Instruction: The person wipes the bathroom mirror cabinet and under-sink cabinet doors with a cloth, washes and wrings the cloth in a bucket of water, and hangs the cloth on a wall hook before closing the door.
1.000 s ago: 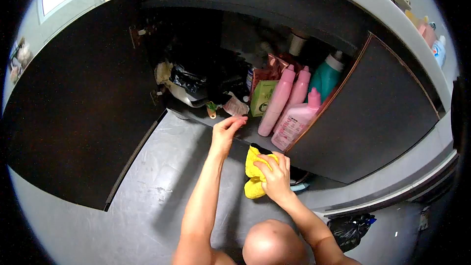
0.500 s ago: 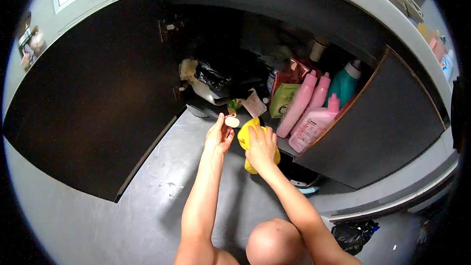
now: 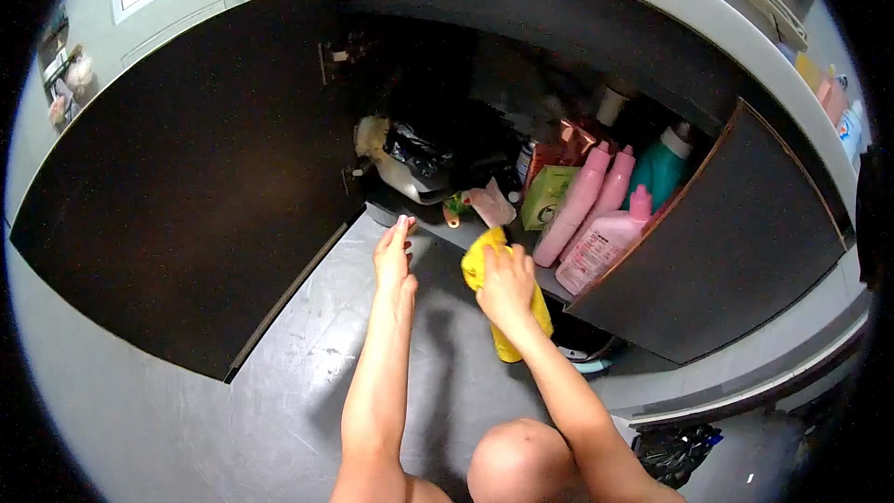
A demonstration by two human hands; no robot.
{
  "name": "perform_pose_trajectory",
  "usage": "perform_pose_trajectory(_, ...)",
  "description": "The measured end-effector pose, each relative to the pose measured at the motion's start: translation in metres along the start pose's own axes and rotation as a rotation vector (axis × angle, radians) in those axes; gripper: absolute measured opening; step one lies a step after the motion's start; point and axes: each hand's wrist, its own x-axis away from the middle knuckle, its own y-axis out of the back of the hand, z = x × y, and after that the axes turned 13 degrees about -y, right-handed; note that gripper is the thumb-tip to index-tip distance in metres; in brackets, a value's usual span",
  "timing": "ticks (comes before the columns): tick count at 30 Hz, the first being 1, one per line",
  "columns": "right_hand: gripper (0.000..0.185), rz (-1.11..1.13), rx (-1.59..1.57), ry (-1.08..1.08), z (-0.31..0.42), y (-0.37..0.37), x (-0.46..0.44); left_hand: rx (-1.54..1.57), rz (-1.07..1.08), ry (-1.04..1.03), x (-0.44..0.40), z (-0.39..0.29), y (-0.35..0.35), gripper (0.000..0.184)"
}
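My right hand is closed round a bunched yellow cloth. The cloth hangs past the hand near the cabinet's front edge. To its left, my left hand is raised with its fingers together and pointing up. Whatever those fingers hold is turned away from view. Just beyond the hands, on the cabinet floor, lie a small green item with a tan handle and a crumpled pale pink packet.
Pink bottles, a green packet and a teal bottle stand inside on the right. A black plastic bag lies deeper left. The dark left door stands wide; another dark panel borders the right.
My left hand has turned and moved slightly left; the pale oval piece in its fingers no longer shows. My right hand, with the yellow cloth, has moved slightly right and down.
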Motion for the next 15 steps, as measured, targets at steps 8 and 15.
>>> perform_pose_trajectory(8, 0.045, 0.050, -0.142, 0.251, -0.003, -0.007, -0.006, -0.170, 0.469, -0.496, 0.017, 0.026, -0.036, 0.014)
perform_pose_trajectory(15, 0.047, 0.013, -0.070, 0.108, -0.025, 0.003, 0.024, -0.546, 0.824, -0.688, 0.039, 0.043, -0.073, 0.018)
